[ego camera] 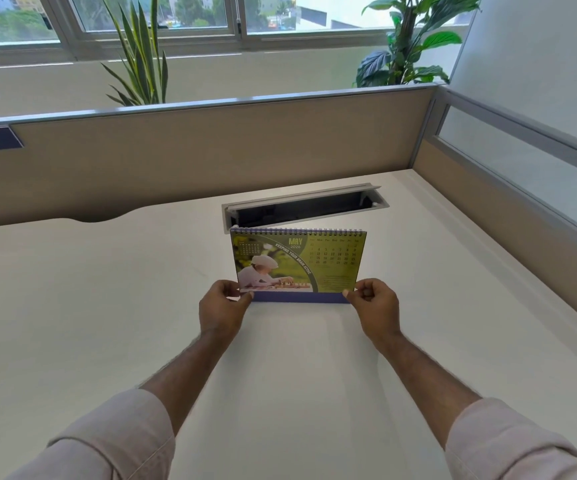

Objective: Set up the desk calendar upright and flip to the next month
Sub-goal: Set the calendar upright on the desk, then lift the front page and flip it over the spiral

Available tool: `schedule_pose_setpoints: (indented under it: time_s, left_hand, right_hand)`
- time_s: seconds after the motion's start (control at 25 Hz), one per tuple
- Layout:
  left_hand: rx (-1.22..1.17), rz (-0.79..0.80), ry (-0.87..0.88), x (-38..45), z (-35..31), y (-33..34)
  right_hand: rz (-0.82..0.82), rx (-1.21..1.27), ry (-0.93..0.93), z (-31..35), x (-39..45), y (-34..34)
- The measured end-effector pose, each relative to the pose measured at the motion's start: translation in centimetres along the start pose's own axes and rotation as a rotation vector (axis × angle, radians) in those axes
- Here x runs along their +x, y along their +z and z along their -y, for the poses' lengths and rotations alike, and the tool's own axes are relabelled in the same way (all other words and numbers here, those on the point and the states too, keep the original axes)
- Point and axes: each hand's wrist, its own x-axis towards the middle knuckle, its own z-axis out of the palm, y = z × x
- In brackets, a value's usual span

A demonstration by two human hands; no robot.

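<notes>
A spiral-bound desk calendar (328, 261) stands upright on the white desk (107, 289), its green page reading MAY 2026 and facing me. A purple base strip shows along its bottom edge. My left hand (223, 308) pinches the calendar's lower left corner between thumb and fingers. My right hand (373, 306) pinches the lower right corner the same way. Both forearms reach in from the bottom of the view, in rolled pale sleeves.
Just behind the calendar an open cable tray (306, 206) is cut into the desk. Beige partition panels (211, 154) wall the desk at the back and right. Two potted plants (141, 53) rise behind the partition, below the windows.
</notes>
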Motion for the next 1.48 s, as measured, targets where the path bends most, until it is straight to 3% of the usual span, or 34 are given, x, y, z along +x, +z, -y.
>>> schedule_pose_setpoints:
  time_s: [0.52, 0.96, 1.04, 1.16, 1.28, 1.48]
  left_hand:
    - [-0.101, 0.085, -0.076, 0.6, 1.1, -0.6]
    - [-0.053, 0.029, 0.037, 0.0, 1.4, -1.8]
    - [0.040, -0.025, 0.183, -0.1, 1.7, -2.2]
    - [0.294, -0.102, 0.557, 0.1, 2.4, -3.7]
    - [0.456, -0.083, 0.807, 0.6, 2.6, -4.8]
    - [0.446, -0.145, 1.098, 0.2, 0.5, -6.2]
  right_hand:
    - [0.037, 0.025, 0.020, -0.2, -0.4, -0.4]
    - [-0.032, 0.133, 0.042, 1.4, -3.0, -1.0]
    - [-0.001, 0.239, 0.096, 2.0, -3.4, -1.5]
    - [0.002, 0.364, 0.161, 2.9, -3.9, -2.4]
    - [0.001, 0.454, 0.202, 3.6, -4.2, -3.0]
    - [0.115, 0.647, 0.184, 6.2, -4.8, -4.2]
